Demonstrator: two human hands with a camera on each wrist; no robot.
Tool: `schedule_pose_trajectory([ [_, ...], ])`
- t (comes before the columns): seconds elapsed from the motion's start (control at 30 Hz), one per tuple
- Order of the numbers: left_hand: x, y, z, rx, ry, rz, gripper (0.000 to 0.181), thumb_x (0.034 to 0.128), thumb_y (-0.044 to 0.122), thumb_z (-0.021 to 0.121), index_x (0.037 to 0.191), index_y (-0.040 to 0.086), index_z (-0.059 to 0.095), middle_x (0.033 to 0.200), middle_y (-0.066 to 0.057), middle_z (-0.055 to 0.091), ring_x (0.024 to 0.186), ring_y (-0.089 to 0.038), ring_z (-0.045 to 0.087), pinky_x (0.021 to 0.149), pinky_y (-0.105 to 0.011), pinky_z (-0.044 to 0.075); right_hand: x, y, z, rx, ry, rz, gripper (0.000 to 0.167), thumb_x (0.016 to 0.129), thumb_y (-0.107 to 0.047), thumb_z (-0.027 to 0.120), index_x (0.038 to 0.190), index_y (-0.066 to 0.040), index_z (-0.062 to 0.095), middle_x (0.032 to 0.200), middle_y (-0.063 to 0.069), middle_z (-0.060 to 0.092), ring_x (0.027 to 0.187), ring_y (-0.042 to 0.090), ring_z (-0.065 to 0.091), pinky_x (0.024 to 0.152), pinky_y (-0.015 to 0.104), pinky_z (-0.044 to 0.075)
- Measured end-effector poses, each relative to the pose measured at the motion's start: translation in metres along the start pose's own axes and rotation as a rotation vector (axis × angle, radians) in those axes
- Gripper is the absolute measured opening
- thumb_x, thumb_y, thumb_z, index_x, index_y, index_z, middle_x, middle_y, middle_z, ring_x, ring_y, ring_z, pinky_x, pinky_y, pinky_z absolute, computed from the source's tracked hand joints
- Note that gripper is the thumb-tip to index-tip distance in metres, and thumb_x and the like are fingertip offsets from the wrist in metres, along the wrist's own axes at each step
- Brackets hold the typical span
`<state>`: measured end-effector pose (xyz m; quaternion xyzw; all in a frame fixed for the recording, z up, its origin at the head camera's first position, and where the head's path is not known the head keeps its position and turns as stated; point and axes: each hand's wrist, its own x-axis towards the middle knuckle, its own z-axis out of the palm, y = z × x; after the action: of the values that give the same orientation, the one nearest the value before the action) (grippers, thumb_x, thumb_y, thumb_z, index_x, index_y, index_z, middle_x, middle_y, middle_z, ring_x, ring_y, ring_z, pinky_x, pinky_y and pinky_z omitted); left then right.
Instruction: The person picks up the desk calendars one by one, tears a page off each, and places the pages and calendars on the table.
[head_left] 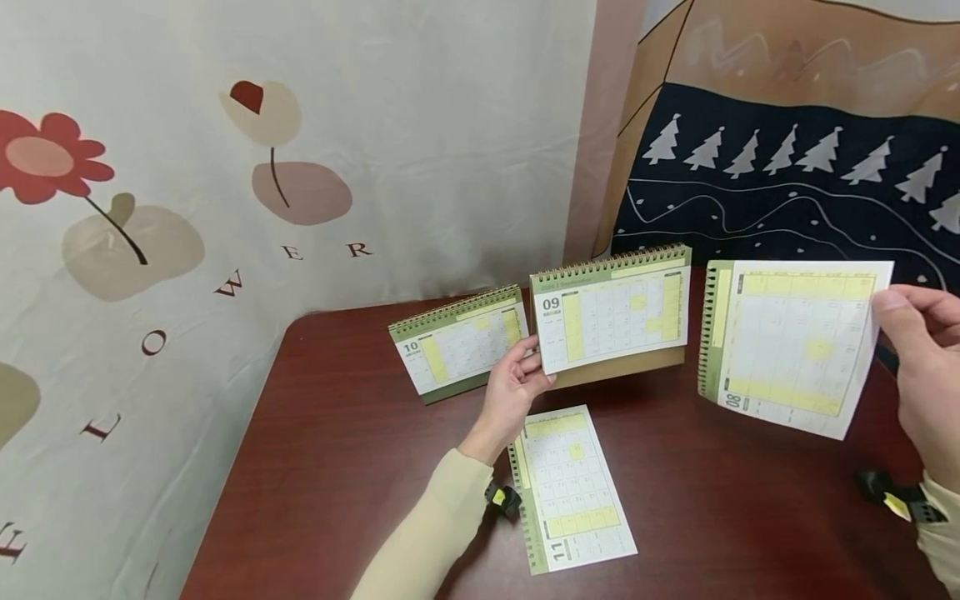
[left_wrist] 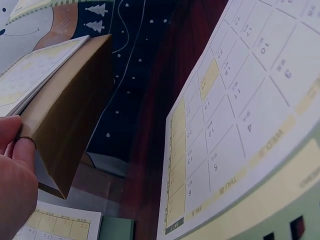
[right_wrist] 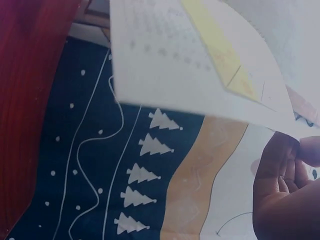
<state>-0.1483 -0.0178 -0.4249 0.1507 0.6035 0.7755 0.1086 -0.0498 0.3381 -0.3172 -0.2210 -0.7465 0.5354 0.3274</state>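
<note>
A spiral-bound desk calendar [head_left: 611, 312] shows its 09 page over a tan cardboard stand. My left hand [head_left: 512, 392] pinches its lower left corner; in the left wrist view the thumb and fingers [left_wrist: 22, 150] close on the pages and the cardboard edge. Over at the right, my right hand [head_left: 926, 350] pinches the outer edge of a loose 08 calendar page [head_left: 795, 342], turned sideways with its punched edge to the left. That page [right_wrist: 165, 65] hangs in the air, slightly bent. Whether the calendar's base touches the table cannot be told.
Behind the left hand lies a 10 calendar page [head_left: 465, 342] with a spiral top, tilted. Nearer me, an 11 page [head_left: 573, 492] lies flat and sideways on the dark red table [head_left: 337, 467]. Printed curtains [head_left: 450, 125] hang along the table's back.
</note>
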Motion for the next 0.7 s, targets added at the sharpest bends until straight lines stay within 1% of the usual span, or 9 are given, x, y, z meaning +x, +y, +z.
schedule_pose_trajectory([
  [0.13,0.002,-0.001,0.001,-0.006,0.0,-0.003,0.06,0.089,-0.024,0.053,0.146,-0.006,0.048,0.136,-0.028,0.062,0.119,-0.029,0.066,0.095,-0.032,0.055,-0.009,-0.001,-0.005,-0.056,-0.082,-0.026,0.019,0.108,-0.017,0.055,0.119,-0.024,0.069,0.104,-0.019,0.066,0.083,0.002,0.059,0.077,0.01,0.046],
  [0.23,0.003,0.0,0.001,-0.013,-0.003,-0.006,0.059,0.0897,-0.024,0.053,0.146,-0.006,0.048,0.137,-0.027,0.062,0.119,-0.028,0.066,0.094,-0.031,0.055,-0.017,0.001,-0.007,-0.112,-0.162,-0.073,0.017,0.107,-0.017,0.057,0.114,-0.029,0.068,0.097,-0.024,0.064,0.074,-0.002,0.058,0.065,0.006,0.043],
  [0.33,0.004,0.0,0.001,-0.019,-0.005,-0.009,0.06,0.09,-0.024,0.053,0.147,-0.006,0.047,0.137,-0.027,0.061,0.12,-0.028,0.065,0.094,-0.03,0.055,-0.024,0.004,-0.006,-0.198,-0.228,-0.131,0.011,0.106,-0.017,0.059,0.112,-0.021,0.068,0.092,-0.026,0.061,0.072,-0.001,0.056,0.062,0.008,0.041],
  [0.4,0.004,0.001,0.001,-0.02,-0.006,-0.007,0.06,0.0902,-0.024,0.053,0.147,-0.006,0.047,0.138,-0.028,0.061,0.121,-0.029,0.065,0.094,-0.029,0.055,-0.028,0.005,-0.005,-0.274,-0.27,-0.167,0.014,0.106,-0.019,0.06,0.115,-0.012,0.069,0.09,-0.026,0.06,0.071,0.0,0.054,0.06,0.011,0.04],
  [0.43,0.004,0.001,0.001,-0.02,-0.006,-0.005,0.06,0.0902,-0.024,0.053,0.147,-0.007,0.046,0.137,-0.028,0.061,0.121,-0.029,0.065,0.093,-0.029,0.055,-0.029,0.005,-0.003,-0.309,-0.294,-0.183,0.018,0.106,-0.021,0.061,0.116,-0.008,0.069,0.092,-0.022,0.063,0.07,0.0,0.054,0.059,0.012,0.04],
  [0.5,0.005,0.001,0.001,-0.023,-0.003,-0.004,0.06,0.09,-0.024,0.053,0.147,-0.007,0.046,0.137,-0.028,0.061,0.121,-0.029,0.065,0.093,-0.029,0.055,-0.032,0.006,-0.001,-0.36,-0.343,-0.203,0.027,0.106,-0.025,0.061,0.12,-0.003,0.068,0.092,-0.02,0.063,0.068,0.003,0.056,0.057,0.015,0.041],
  [0.6,0.005,0.002,0.002,-0.03,-0.002,-0.006,0.06,0.0896,-0.025,0.052,0.146,-0.006,0.047,0.137,-0.028,0.061,0.12,-0.028,0.065,0.093,-0.029,0.055,-0.034,0.009,0.002,-0.38,-0.424,-0.221,0.03,0.105,-0.027,0.063,0.122,-0.003,0.07,0.093,-0.01,0.069,0.065,0.007,0.06,0.055,0.018,0.044],
  [0.67,0.005,0.003,0.003,-0.033,-0.003,-0.008,0.06,0.0894,-0.025,0.052,0.146,-0.006,0.047,0.137,-0.027,0.061,0.121,-0.027,0.065,0.094,-0.03,0.054,-0.037,0.014,0.005,-0.373,-0.479,-0.212,0.029,0.105,-0.027,0.064,0.122,-0.003,0.07,0.093,-0.005,0.072,0.065,0.01,0.062,0.055,0.02,0.046],
  [0.7,0.005,0.003,0.004,-0.034,-0.004,-0.009,0.061,0.0894,-0.025,0.052,0.147,-0.005,0.048,0.138,-0.027,0.061,0.121,-0.027,0.065,0.094,-0.03,0.054,-0.038,0.017,0.006,-0.37,-0.506,-0.204,0.029,0.105,-0.026,0.064,0.122,-0.003,0.07,0.095,0.001,0.073,0.066,0.01,0.062,0.056,0.02,0.046],
])
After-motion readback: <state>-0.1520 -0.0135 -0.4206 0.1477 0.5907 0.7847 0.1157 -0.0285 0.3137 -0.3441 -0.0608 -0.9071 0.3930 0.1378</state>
